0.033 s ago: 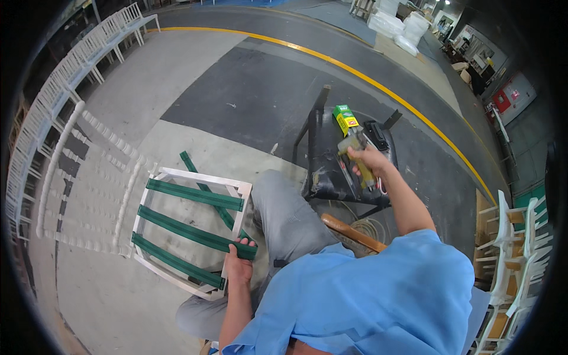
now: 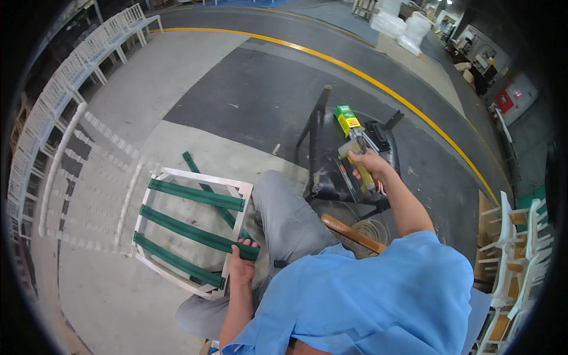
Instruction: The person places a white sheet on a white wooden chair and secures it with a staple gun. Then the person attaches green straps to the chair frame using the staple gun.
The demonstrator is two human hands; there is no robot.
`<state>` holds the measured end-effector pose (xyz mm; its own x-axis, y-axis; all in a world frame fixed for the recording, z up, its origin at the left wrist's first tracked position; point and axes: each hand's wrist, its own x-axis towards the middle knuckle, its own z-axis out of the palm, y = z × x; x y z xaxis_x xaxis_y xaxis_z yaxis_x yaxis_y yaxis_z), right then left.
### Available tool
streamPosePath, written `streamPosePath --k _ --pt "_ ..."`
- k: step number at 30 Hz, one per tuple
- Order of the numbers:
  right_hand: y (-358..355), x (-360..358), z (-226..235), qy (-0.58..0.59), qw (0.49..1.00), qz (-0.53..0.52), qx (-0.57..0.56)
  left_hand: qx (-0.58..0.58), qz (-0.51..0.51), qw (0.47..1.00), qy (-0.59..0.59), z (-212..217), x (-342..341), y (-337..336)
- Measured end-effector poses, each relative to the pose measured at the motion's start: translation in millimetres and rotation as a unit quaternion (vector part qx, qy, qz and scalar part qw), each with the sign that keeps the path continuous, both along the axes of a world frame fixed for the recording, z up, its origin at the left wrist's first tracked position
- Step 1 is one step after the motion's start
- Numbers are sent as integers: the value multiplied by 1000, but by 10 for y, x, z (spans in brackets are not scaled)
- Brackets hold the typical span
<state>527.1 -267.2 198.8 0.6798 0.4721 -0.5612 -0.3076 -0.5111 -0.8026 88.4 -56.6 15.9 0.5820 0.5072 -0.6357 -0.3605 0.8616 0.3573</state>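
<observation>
A white wooden chair (image 2: pixel 242 188) with a beaded, turned back (image 2: pixel 124 219) lies on its back to my left, its seat frame facing me. Green webbing straps (image 2: pixel 195 195) cross the frame. My left hand (image 2: pixel 241 260) is closed on the near end of the middle webbing strap (image 2: pixel 183 229), at the frame's right rail. A further strap hangs loose behind the frame. Over the black stool-like seat (image 2: pixel 325 187) on my right, my right hand (image 2: pixel 368 165) is closed around a yellowish tool shaped like a staple gun (image 2: pixel 365 177), partly hidden by the fingers.
A green and yellow box (image 2: pixel 348 120) and a black case (image 2: pixel 377 135) lie on the black seat. Below it are a coiled hose (image 2: pixel 370 228) and a curved brown wooden piece (image 2: pixel 352 234). White chairs stand in rows at left (image 2: pixel 53 112) and stacked at right (image 2: pixel 512 248).
</observation>
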Motion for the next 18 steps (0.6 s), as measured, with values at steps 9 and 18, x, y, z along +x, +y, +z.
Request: streamPosePath --k 9,18 --pt "-32 653 -740 77 992 38 -90 45 2 996 82 79 129 -99" --pt "64 582 -86 -395 895 181 -98 112 50 981 152 -104 281 -88"
